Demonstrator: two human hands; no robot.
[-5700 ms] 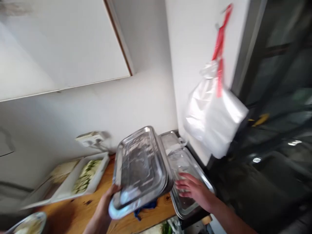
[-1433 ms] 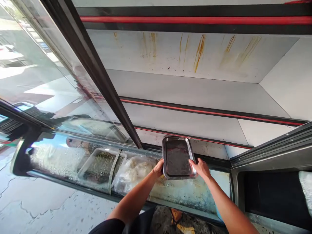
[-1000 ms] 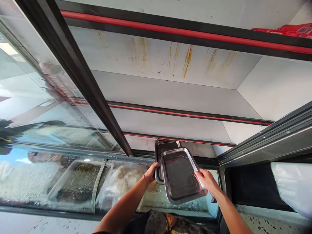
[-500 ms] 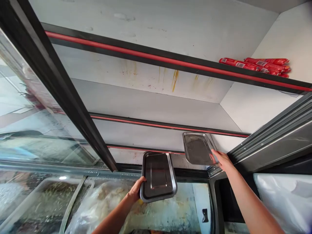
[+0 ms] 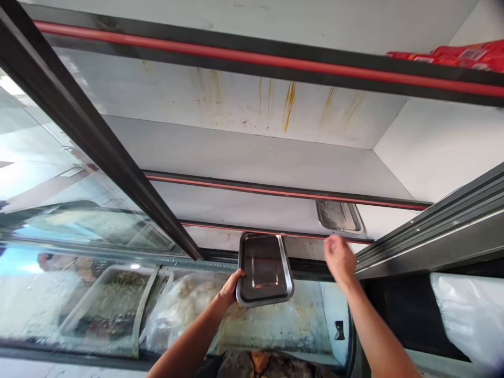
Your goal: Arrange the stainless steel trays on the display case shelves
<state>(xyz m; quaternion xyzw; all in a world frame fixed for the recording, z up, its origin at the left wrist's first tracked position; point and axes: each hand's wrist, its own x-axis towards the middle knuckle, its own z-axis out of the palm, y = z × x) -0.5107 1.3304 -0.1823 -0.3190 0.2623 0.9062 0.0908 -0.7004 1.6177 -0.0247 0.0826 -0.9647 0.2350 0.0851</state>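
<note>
My left hand grips the left edge of a dark, shallow metal tray with raised rims, tilted in front of the lowest shelf. A second metal tray lies at the right of a lower shelf, partly behind the shelf's red-striped edge. Just below that tray, and apart from it, is my right hand. Its fingers are curled in, slightly blurred, with nothing visible in them.
Red-wrapped packs lie on an upper shelf at the right. A dark door frame post slants down at the left beside glass. Below, a chest with a glass lid holds a bag of pale food. White plastic is at the lower right.
My right hand has let go of its tray, which now rests on the shelf, and has drawn back below it. The left hand keeps its tray. The view has shifted.
</note>
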